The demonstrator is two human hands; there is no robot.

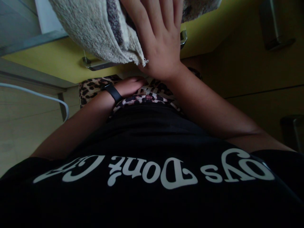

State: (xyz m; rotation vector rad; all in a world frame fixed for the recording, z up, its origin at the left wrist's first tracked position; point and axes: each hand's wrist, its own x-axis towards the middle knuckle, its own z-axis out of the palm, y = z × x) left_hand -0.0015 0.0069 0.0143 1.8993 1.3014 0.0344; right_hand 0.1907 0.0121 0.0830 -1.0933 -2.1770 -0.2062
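Observation:
My right hand (pixel 161 41) is at the top of the head view, its back toward me. Its fingers stretch over a beige towel (pixel 87 28) with a dark purplish stripe. The fingertips run out of the frame, and the towel's frayed corner covers the thumb. My left hand (pixel 134 85) is low by my waist, close to leopard-print cloth (pixel 95 85), with a black band (pixel 114 92) on the wrist. Its fingers are mostly hidden in shadow, and nothing shows in it.
Yellow drawer fronts (pixel 49 61) with metal handles (pixel 99 65) stand right before me. More dark yellow fronts (pixel 237 69) are at the right. A pale cable (pixel 40 94) loops at the left above the tiled floor (pixel 19 126). My black printed shirt (pixel 147 136) fills the lower view.

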